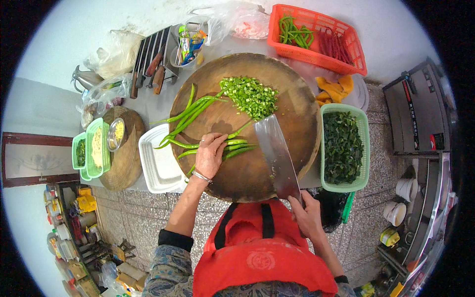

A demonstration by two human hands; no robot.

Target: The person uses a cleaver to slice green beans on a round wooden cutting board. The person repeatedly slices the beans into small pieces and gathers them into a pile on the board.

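Under my left hand (209,154) lie several long green chili peppers (236,147), gathered side by side on a round wooden chopping block (237,182). My fingers press on them, and their ends stick out on both sides. My right hand (306,209) grips the handle of a broad cleaver (276,152) near the block's front edge. Its blade slants across the right part of the block, apart from the peppers' ends. Beyond the blade's tip sits a heap of chopped green pepper (252,97). More whole peppers (191,113) lie at the block's left side.
A white basket (146,159) stands left of the block, and a green basket of dark chopped greens (343,148) stands right. Behind are a red basket (315,57), an orange cloth (336,89) and a knife rack (150,55). A smaller wooden block (130,159) with a metal bowl (116,134) is far left.
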